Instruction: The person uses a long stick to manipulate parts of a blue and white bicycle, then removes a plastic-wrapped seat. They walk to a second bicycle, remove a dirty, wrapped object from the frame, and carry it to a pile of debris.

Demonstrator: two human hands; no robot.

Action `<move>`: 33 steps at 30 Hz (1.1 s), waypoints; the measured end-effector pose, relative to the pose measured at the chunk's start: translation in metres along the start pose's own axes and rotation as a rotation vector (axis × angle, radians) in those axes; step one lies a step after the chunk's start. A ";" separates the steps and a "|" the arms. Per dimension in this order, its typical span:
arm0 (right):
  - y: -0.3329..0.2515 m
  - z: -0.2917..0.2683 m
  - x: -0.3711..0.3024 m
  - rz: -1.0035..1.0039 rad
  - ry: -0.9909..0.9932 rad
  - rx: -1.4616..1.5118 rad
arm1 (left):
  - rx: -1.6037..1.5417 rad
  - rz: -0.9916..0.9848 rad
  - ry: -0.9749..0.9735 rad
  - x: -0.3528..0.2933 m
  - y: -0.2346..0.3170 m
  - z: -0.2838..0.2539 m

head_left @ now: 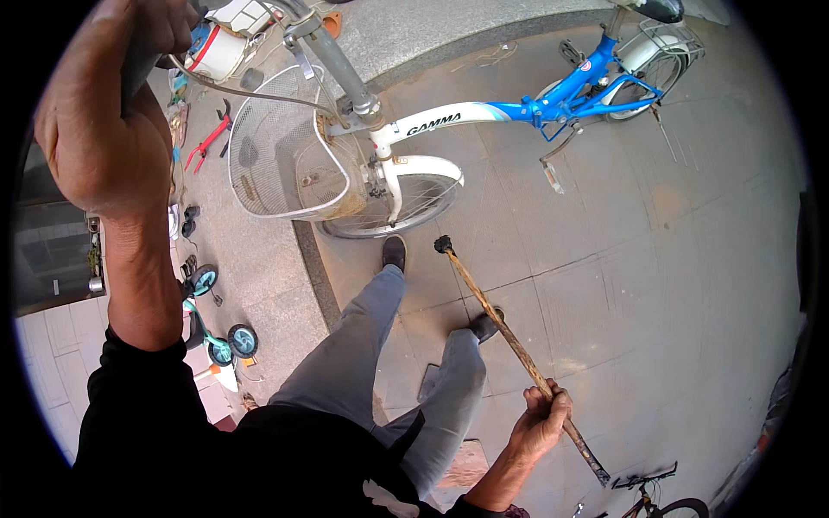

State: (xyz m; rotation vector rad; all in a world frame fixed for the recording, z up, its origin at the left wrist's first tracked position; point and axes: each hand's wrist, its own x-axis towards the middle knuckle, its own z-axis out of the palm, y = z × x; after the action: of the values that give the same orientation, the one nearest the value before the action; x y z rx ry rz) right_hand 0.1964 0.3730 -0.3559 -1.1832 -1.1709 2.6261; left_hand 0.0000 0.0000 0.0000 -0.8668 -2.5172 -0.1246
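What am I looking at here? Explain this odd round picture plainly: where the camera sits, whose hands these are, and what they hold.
The picture comes from a wide fisheye camera worn on a person's head, looking down, so straight lines bend near the rim. There is only this one view.

The two bare hands belong to the wearer. The left hand, raised close to the lens, grips the grey handlebar grip of a white and blue bicycle with a wire front basket. The right hand is closed around a long rusty rod with a dark knob at its far end.

Below are the wearer's grey trousers and dark shoes on a paved floor. Left of them lie red-handled cutters and a small teal child's bike.
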 end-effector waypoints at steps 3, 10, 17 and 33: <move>-0.027 -0.011 0.005 -0.001 0.023 -0.017 | -0.070 -0.201 0.136 0.006 0.030 0.030; -0.078 -0.022 0.011 -0.005 0.060 -0.012 | -0.142 -0.275 0.159 0.027 0.046 0.041; -0.119 -0.009 0.038 -0.056 0.109 -0.030 | 0.003 -0.349 0.132 0.051 0.053 0.048; -0.206 0.067 0.143 -0.050 -0.005 -0.160 | 0.062 -0.506 0.002 0.067 0.076 0.049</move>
State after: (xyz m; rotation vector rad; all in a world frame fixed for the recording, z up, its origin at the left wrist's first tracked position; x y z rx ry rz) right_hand -0.0026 0.5234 -0.2836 -1.1550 -1.4150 2.5420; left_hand -0.0199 0.1095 -0.0179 -0.1897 -2.6678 -0.2064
